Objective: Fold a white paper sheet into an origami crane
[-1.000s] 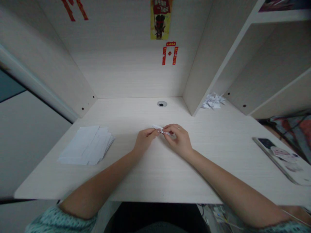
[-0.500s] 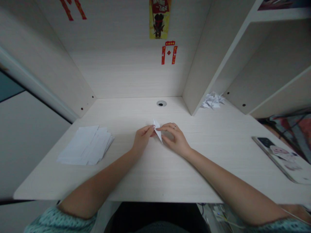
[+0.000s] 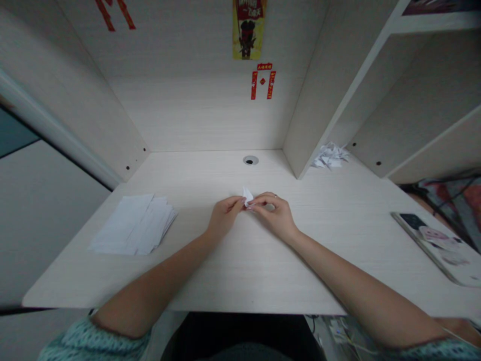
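Head feed on my end, both bare hands in view. I have the small folded piece of white paper (image 3: pixel 247 193) just above or on the pale wood-grain desk (image 3: pixel 240 276), mid-desk; can't tell if it touches the surface. Left hand (image 3: pixel 222 216): thumb and fingers pinched on the paper's left side. Right hand (image 3: pixel 277 216): fingertips closed on its lower right side, thin ring (image 3: pixel 275 196) on one finger. One pointed corner sticks up between the hands; fold detail too small for me to read.

Left of the hands, well apart, I see a loose, slightly fanned stack of flat white paper sheets (image 3: pixel 130 225). Far right, behind the front edge of the pale upright divider panel (image 3: pixel 319 100), a heap of small white folded paper pieces (image 3: pixel 330 156). Light-coloured phone with a dark camera block (image 3: pixel 436 248) lies back up near the right side. Round grey cable grommet (image 3: pixel 250 160) sits beyond the hands, near the back wall (image 3: pixel 195 115). Red paper strips (image 3: pixel 254 85) are on that wall.
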`<action>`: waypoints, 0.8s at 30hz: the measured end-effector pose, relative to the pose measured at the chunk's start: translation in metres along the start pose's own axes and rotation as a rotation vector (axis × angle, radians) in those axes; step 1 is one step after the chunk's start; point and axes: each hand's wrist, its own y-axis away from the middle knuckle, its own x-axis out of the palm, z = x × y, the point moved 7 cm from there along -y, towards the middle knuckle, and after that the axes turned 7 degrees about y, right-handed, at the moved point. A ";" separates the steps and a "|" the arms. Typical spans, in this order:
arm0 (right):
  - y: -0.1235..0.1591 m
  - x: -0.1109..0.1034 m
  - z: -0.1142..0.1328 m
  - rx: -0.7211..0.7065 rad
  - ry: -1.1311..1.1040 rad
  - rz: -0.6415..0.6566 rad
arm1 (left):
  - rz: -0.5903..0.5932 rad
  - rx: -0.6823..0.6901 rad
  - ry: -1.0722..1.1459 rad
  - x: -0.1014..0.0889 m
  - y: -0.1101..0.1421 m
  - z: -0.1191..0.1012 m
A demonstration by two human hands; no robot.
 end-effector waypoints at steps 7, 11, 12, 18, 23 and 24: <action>0.003 -0.003 -0.004 0.051 -0.027 -0.067 | 0.010 0.000 0.036 0.001 0.001 0.002; 0.002 -0.005 -0.003 0.054 -0.015 -0.062 | 0.011 0.017 0.010 0.002 0.003 -0.003; 0.002 -0.004 -0.004 0.063 -0.009 -0.056 | 0.008 0.024 -0.005 0.002 0.003 -0.004; 0.002 0.000 -0.014 0.193 -0.069 -0.030 | 0.014 0.022 0.019 0.002 0.004 0.000; 0.001 0.005 -0.020 0.264 -0.191 -0.027 | 0.014 -0.005 0.068 0.002 0.004 0.005; 0.001 0.005 -0.020 0.268 -0.209 -0.027 | 0.011 -0.008 0.072 0.002 0.004 0.005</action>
